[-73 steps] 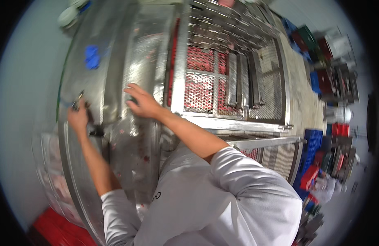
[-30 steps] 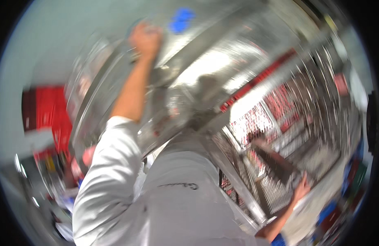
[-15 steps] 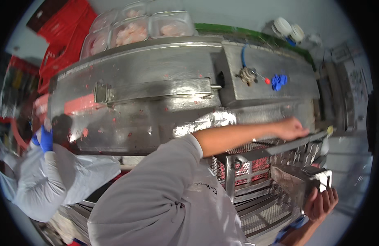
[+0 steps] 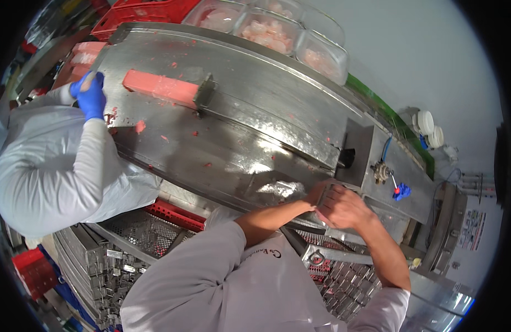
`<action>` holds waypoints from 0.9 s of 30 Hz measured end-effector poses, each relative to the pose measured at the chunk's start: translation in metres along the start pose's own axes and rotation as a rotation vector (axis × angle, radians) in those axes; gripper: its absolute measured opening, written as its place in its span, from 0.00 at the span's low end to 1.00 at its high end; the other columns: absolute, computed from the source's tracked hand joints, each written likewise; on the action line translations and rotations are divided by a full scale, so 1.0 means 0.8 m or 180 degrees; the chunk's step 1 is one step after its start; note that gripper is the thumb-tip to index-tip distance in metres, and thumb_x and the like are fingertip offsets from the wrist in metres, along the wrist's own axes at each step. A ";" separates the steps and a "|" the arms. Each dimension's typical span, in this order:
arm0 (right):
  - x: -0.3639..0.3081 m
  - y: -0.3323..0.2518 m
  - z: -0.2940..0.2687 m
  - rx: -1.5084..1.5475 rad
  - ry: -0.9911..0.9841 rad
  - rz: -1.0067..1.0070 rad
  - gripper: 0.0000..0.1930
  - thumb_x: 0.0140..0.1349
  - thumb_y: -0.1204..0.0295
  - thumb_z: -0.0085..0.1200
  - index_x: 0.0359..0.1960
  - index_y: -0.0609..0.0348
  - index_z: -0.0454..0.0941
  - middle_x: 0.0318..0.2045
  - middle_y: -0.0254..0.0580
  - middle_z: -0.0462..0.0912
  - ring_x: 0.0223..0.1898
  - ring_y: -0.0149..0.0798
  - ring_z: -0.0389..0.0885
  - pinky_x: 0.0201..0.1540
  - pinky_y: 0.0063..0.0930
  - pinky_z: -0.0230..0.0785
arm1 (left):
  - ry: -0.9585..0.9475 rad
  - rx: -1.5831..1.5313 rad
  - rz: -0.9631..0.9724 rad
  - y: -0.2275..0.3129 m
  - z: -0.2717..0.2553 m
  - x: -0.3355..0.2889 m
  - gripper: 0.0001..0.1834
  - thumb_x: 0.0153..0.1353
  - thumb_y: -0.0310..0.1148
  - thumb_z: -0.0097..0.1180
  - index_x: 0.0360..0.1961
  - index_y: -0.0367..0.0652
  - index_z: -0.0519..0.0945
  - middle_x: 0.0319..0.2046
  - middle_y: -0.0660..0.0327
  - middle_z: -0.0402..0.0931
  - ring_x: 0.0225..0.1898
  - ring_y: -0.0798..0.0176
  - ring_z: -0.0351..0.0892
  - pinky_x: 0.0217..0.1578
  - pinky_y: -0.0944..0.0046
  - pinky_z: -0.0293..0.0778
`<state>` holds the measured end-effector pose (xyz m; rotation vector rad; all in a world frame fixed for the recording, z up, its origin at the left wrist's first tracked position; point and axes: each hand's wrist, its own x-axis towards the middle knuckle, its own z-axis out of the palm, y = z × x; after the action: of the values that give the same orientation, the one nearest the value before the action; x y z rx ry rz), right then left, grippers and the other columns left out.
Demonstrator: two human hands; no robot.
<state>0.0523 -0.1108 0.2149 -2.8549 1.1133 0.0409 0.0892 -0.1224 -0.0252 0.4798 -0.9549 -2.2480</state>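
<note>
At the near right side of the steel worktop (image 4: 183, 61), my left hand (image 4: 317, 193) and my right hand (image 4: 345, 209) come together. Between them a metal rim shows; they close on the end of a shiny, long metal mould (image 4: 280, 189) lying against the worktop's near edge. My right hand's back faces up, and the left fingers are partly hidden behind it. Beyond lies a long steel tube (image 4: 272, 124) with a square end plate (image 4: 204, 92). A pink block of meat (image 4: 158, 87) extends from that plate.
At the left a co-worker's blue-gloved hand (image 4: 92, 100) rests near pink blocks (image 4: 84, 58). Clear tubs (image 4: 266, 32) of pale pieces stand at the back. Below me are racks of metal moulds (image 4: 349, 282). A red-knobbed lever (image 4: 396, 190) sits on the steel housing at right.
The view has swung left. My right hand has brought the metal mould up from the rack to the worktop. My left hand has come back from the rack's far rail to meet it.
</note>
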 end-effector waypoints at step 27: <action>0.125 0.184 0.299 0.0767 0.0726 0.2287 0.58 0.47 0.48 0.73 0.74 0.62 0.54 0.66 0.57 0.65 0.68 0.56 0.63 0.70 0.60 0.52 | 0.2945 0.6272 0.0000 0.324 -0.326 0.060 0.40 0.61 0.37 0.61 0.68 0.28 0.59 0.52 0.43 0.70 0.55 0.42 0.71 0.56 0.47 0.67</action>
<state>0.0275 -0.2666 -0.0383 -2.1550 1.9707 -0.3555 0.3045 -0.4243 -0.0121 1.9190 -2.1213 -0.1060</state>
